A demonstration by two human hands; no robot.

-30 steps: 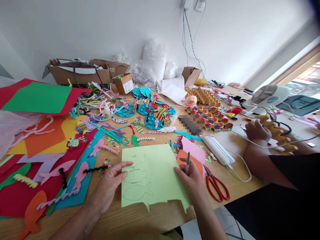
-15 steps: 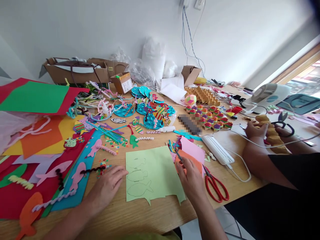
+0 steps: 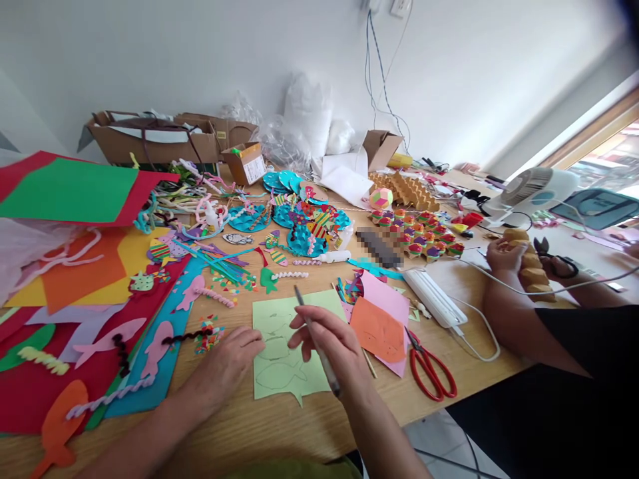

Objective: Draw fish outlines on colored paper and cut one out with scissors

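Observation:
A light green paper sheet point(image 3: 279, 387) with pencilled fish outlines lies on the wooden table point(image 3: 224, 426). On its left edge rests my left hand point(image 3: 227, 366), fingers together and pressed down, with no object visible in them. My right hand point(image 3: 334, 346) is over the right part of the sheet and holds a grey pen point(image 3: 324, 366) between its fingers; the pen's dark upper tip points away from me. My right hand hides part of the sheet and of the drawings. Beside it to the right is an orange paper piece point(image 3: 379, 329) on pink paper.
Red-handled scissors point(image 3: 432, 372) lie right of the orange paper, below a white power strip point(image 3: 434, 299). Coloured paper point(image 3: 120, 266) and paper fish cover the left side. At right, a person's hands hold an egg-carton strip point(image 3: 532, 266) and black scissors point(image 3: 554, 259).
My right hand has moved left from the sheet's right edge to over its middle, and the pen has turned in its fingers. My left hand has slid slightly right onto the paper.

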